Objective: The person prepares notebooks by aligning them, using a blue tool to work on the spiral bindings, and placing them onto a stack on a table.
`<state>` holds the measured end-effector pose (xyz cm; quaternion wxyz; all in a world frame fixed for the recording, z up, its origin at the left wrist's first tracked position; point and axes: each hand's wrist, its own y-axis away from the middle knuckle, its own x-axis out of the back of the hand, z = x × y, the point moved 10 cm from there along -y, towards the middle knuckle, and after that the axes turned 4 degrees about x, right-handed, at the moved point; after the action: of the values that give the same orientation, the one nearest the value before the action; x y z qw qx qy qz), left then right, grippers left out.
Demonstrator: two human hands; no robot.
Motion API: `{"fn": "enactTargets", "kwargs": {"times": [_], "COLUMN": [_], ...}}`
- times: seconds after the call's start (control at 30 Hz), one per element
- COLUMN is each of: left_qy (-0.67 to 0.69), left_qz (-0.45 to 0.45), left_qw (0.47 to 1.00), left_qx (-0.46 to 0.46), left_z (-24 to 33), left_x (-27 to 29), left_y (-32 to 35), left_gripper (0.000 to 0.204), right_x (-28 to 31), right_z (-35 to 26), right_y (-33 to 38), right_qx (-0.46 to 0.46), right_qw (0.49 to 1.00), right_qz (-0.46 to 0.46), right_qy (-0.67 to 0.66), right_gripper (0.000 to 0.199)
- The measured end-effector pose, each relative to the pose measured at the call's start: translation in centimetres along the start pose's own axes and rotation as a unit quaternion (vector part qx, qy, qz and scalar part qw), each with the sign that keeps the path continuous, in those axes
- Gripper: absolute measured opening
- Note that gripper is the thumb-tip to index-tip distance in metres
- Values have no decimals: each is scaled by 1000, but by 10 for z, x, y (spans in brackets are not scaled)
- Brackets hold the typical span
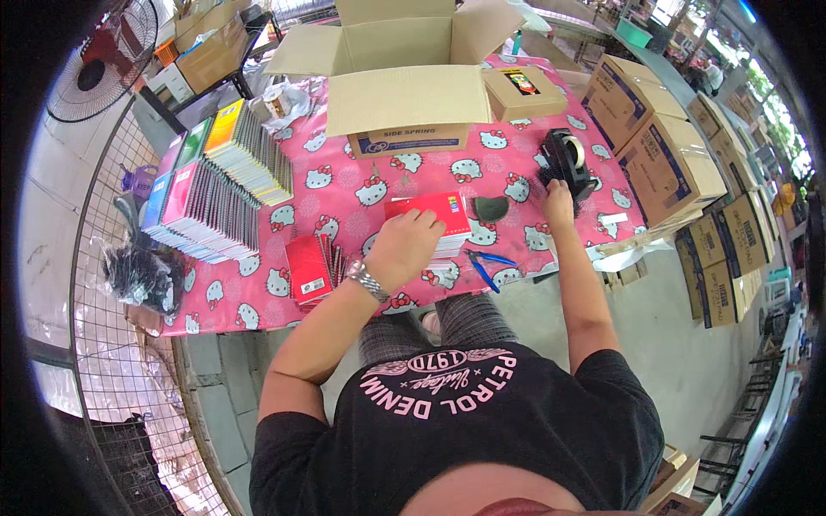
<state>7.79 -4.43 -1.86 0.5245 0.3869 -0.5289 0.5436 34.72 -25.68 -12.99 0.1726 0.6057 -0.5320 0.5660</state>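
A stack of red notebooks (449, 215) lies at the middle of the table's near side. My left hand (406, 248) rests over its left part, fingers bent onto the top cover and thumb hidden. Over to the right, my right hand (558, 199) is at the near end of a black tape dispenser (568, 163), its fingers drawn together. What they pinch there is too small to make out. Left of my left wrist sit more red spiral notebooks (311, 268), leaning on one another. Blue-handled pliers (487, 265) and a dark green rounded piece (491, 209) lie between my hands.
Spiral notebooks in tall stacks (211, 211) fill the table's left side. An open carton (404, 96) stands at the back, beside a smaller closed box (523, 93). Cartons (667, 168) crowd the right edge. A black plastic bag (142, 275) lies at the left corner, below a fan (90, 76).
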Motion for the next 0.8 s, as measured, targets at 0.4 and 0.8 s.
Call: {"fn": "enactTargets", "kwargs": {"times": [0.4, 0.8], "left_qy": [29, 8], "left_qz": [137, 213], "left_qw": [990, 977], "left_qx": [20, 26], "left_z": [-19, -11], "left_x": [55, 54], "left_y": [-18, -24], "left_gripper": [19, 20], "right_x": [111, 139], "right_z": [-208, -221], "right_y": [42, 55], "right_qx": [166, 242], "right_qw": [877, 914], "right_qz": [-78, 66], "right_qy": [-445, -318], "right_gripper": [24, 23]}}
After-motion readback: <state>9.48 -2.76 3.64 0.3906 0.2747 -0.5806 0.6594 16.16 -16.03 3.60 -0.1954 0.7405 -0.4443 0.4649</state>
